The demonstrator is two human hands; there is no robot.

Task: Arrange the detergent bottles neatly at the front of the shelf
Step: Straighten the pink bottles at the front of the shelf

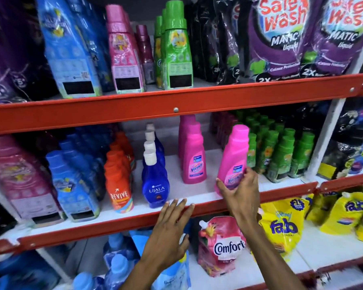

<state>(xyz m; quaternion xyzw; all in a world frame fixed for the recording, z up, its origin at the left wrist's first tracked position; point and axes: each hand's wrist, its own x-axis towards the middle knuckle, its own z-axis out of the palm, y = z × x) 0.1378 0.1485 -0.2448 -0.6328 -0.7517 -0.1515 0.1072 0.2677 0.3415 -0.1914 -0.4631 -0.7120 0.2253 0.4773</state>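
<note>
On the middle shelf (197,200), my right hand (240,191) grips the lower part of a pink Vanish bottle (235,151), which stands tilted at the shelf's front edge. A row of pink Vanish bottles (194,155) stands further back to its left. My left hand (168,227) hovers open with fingers spread, its fingertips at the red front rail below the blue Ujala bottles (155,181). Orange Revive bottles (118,185) stand in a row left of those.
Green bottles (281,151) crowd the shelf to the right of the held bottle. Blue and pink softener bottles fill the left. Purple Safe Wash pouches (281,38) stand on the shelf above. Comfort (220,245) and yellow Fab pouches (285,225) sit below.
</note>
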